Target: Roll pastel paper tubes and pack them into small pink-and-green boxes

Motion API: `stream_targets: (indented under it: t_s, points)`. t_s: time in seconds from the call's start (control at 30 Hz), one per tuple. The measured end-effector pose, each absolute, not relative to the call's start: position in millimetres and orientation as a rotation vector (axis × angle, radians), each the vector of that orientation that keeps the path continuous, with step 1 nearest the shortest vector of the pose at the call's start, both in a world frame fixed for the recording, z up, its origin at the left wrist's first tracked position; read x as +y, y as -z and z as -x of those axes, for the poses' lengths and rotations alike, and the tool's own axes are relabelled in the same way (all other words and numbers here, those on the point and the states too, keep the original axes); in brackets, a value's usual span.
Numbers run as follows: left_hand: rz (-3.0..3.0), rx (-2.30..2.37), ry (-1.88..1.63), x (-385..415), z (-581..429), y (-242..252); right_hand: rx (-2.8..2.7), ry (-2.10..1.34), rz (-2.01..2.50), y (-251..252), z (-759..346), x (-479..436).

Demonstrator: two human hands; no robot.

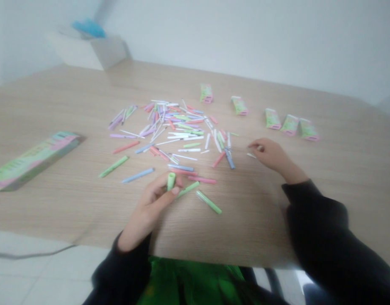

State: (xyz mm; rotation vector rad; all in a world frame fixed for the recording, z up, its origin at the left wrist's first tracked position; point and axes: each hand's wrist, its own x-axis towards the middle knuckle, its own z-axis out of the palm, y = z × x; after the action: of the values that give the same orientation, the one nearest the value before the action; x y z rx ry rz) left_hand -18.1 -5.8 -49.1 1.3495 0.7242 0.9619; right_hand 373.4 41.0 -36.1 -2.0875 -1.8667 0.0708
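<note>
My left hand (157,192) is closed round a light green hollow tube (171,181), its open end facing up. Just beyond those fingers, another green tube (190,187) lies on the table, and a green tube with a clear end (209,202) lies to its right. My right hand (269,154) is over the table right of the pile, fingers curled together. A small white piece (251,155) shows just below its fingertips; whatever the fingers hold is too blurred to name. Ahead is a loose pile of pink, green, blue, purple and white slim tubes and sticks (179,123).
Several small green-and-pink boxes (273,118) stand in a row at the back right. A long printed box (36,159) lies at the left. A white box (96,51) with something blue on top stands at the far left, near the wall. The table's front edge is close to me.
</note>
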Motion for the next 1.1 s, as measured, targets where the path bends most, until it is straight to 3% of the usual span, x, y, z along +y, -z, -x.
stream_targets:
  t_s: [0.53, 1.1]
  points:
    - [-1.469, 0.82, -0.914, -5, 18, 45, -1.909, -0.214, 2.338, 30, -345, 157]
    - [-1.553, 1.032, -0.922, -1, 31, 40, -2.273, -0.195, 2.051, 25, -291, 251]
